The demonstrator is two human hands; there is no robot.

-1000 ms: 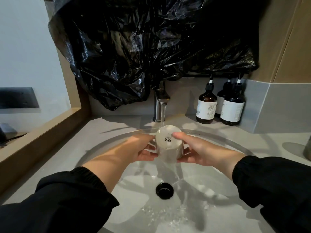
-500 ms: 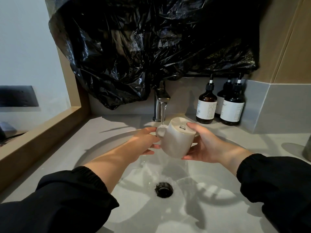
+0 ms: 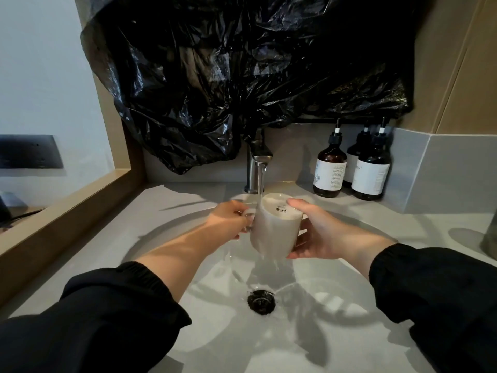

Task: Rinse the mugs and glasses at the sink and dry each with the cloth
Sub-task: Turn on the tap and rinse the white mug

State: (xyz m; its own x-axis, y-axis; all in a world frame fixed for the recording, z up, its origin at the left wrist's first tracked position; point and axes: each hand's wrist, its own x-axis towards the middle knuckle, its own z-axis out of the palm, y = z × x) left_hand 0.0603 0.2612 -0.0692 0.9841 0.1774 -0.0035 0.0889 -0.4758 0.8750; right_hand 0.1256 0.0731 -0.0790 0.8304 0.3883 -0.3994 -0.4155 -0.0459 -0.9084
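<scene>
Fingers (image 3: 297, 203) of the right hand (image 3: 322, 232) curl round the mug (image 3: 271, 232), one across its base; the left hand (image 3: 228, 220) seems to pinch the handle (image 3: 250, 227), half hidden. The mug hangs over the sink (image 3: 161, 232) under the running tap (image 3: 255, 168). Its long axis stands near upright, mouth down, base tipped toward the camera. Rinsing is under way; drying is left, and no cloth or glasses show.

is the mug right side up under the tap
No, the mug is held upside down beneath the running tap, with its labelled base facing up.
</scene>
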